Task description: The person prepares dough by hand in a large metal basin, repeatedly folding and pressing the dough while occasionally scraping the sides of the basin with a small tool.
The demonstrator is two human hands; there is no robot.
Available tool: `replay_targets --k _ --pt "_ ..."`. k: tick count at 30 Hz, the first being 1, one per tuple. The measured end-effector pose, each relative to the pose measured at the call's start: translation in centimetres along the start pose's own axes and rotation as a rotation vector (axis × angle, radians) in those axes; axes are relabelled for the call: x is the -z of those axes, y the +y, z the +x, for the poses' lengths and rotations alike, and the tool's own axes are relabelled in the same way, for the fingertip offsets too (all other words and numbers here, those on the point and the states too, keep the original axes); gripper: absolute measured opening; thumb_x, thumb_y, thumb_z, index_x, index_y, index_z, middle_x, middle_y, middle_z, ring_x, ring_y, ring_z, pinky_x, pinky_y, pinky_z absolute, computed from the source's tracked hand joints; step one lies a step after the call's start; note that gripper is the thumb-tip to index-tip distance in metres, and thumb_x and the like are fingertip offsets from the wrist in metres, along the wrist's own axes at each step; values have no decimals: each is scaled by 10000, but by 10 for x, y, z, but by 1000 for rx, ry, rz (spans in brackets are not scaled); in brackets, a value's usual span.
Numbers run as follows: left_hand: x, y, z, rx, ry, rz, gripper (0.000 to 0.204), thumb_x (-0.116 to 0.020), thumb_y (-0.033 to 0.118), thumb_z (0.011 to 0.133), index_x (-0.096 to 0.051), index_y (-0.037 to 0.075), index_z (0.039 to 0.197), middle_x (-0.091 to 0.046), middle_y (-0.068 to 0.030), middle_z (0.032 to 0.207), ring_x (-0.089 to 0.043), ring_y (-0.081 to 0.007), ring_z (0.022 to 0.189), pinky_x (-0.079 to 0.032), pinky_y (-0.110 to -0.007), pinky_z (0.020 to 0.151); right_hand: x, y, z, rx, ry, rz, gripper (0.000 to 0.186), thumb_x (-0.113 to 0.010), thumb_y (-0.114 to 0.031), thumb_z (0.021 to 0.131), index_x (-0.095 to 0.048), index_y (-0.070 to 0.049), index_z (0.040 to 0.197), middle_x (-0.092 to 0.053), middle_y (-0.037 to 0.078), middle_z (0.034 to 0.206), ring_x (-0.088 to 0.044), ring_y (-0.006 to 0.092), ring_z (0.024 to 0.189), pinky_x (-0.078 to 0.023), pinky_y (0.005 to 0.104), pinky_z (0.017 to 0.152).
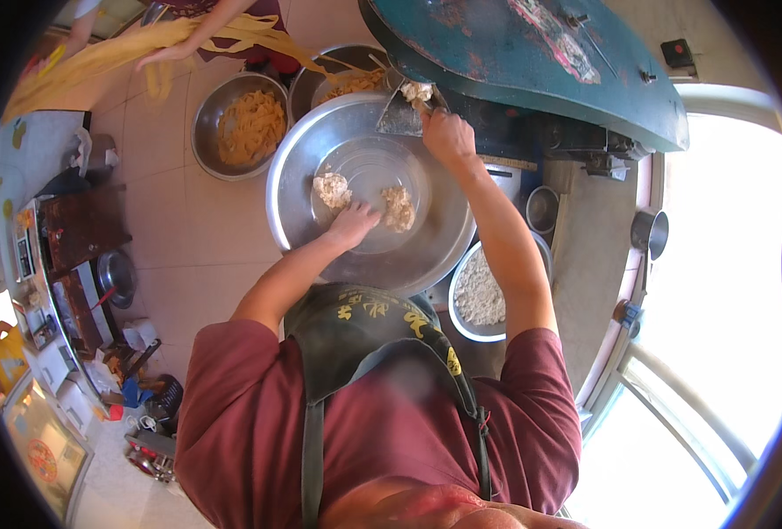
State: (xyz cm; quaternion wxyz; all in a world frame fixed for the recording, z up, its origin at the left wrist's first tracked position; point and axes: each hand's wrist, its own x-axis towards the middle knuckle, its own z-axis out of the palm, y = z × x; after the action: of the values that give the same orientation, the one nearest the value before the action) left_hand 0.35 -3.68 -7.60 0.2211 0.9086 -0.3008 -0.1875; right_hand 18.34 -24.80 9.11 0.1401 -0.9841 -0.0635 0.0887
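A wide steel basin [289, 150] stands in front of me with two rough, pale lumps of dough inside, a left lump [332, 189] and a right lump [398, 209]. Between them my left hand [354, 226] reaches into the basin, its fingers stretched out and holding neither lump. My right hand [449, 138] is closed at the basin's far right rim, beside a grey metal plate [400, 116] under the machine. Another pale dough piece [417, 91] lies just beyond its fingertips. What those fingers grip is hidden.
A large green machine [532, 66] overhangs the far right. Bowls of yellow-orange strips, a near bowl [199, 132] and a far bowl [298, 88], stand beyond the basin. A white-filled bowl [481, 291] is by my right arm. Another person's hand [166, 57] handles long yellow strips [135, 44].
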Motion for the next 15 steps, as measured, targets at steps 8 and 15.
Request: replay_targets --k 8,15 --pt "31 -13 -35 105 170 -641 415 -669 36 768 -635 126 1172 -585 -156 1116 -584 -350 1031 -500 -404 883 0 -10 11 -65 30 -59 399 -441 -323 991 -663 -11 875 -700 231 832 -682 432 769 -559 514 720" --pt "68 -23 -70 106 110 -555 501 -625 31 804 -544 111 1292 -593 -172 1134 -601 -355 1052 -506 -425 863 24 -31 -10 43 -94 -217 579 -444 -137 921 -345 -217 1487 -678 209 1002 -697 383 790 -571 480 672"
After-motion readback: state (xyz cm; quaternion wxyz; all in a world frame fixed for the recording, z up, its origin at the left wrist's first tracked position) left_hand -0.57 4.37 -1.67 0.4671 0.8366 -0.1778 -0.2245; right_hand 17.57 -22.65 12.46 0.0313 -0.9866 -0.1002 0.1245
